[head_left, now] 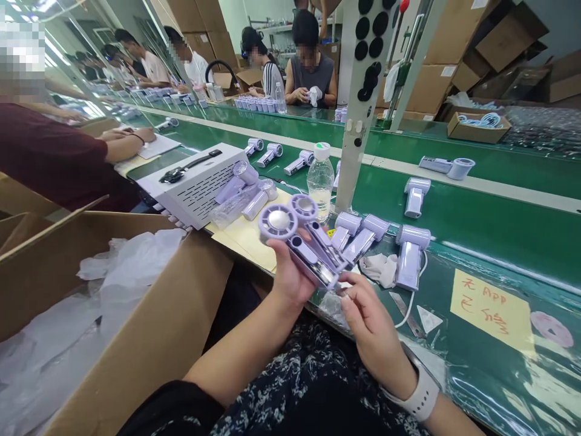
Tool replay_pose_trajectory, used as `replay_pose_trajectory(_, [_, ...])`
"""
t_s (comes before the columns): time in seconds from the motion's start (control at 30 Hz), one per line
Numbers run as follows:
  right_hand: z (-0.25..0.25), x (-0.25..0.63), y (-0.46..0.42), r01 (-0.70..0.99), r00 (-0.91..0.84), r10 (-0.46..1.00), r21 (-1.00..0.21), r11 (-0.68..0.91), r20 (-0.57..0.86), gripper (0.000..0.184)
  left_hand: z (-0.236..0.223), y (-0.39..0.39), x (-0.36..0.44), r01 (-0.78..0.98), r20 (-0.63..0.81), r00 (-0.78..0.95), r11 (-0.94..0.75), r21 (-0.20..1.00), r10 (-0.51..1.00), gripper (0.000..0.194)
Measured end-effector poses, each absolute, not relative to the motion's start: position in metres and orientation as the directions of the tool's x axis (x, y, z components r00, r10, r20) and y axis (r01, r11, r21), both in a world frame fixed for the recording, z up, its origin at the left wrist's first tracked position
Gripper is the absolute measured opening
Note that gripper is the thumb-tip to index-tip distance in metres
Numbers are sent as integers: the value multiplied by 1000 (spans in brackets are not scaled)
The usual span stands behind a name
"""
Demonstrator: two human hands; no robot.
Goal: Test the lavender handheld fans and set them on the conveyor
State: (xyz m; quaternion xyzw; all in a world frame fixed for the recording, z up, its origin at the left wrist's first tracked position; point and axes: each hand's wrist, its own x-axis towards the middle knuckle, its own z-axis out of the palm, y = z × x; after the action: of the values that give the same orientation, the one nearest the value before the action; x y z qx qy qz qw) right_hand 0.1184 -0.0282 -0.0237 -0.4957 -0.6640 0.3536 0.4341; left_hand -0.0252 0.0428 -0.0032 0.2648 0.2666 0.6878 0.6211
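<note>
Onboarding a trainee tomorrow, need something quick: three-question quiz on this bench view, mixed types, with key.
1. Count: how many purple fans does the left hand hold?
2. True or false: the watch is worn on the left wrist.
3. Fill in the blank: a clear ____ stands just left of the white upright post in the picture.

Key
1. Two.
2. False; the watch is on the right wrist.
3. Bottle.

2 forearms point(242, 348) extend, left hand point(292, 274) cupped, right hand point(370, 318) curled.
</note>
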Motion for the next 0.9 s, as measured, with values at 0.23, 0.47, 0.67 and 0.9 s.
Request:
replay_pose_trajectory(0.23, [-42,176,30,886,-153,880,-332,324,450,21,6,31,-51,-700,51,76,17,714,996,70])
replay_pose_trajectory(0.47, [4,172,9,621,159,758,-661,421,633,14,-6,11,-40,-619,-9,499,364,696,866,80])
replay_pose_trajectory(0.67, [25,174,5,-40,-251,940,-973,228,231,59,-10,3,-24,-496,-48,737,587,640,675,83])
replay_pose_trajectory(0.9, [27,160,-15,-267,-307,950,-963,-36,50,34,-16,3,-16,-466,-49,789,649,601,612,83])
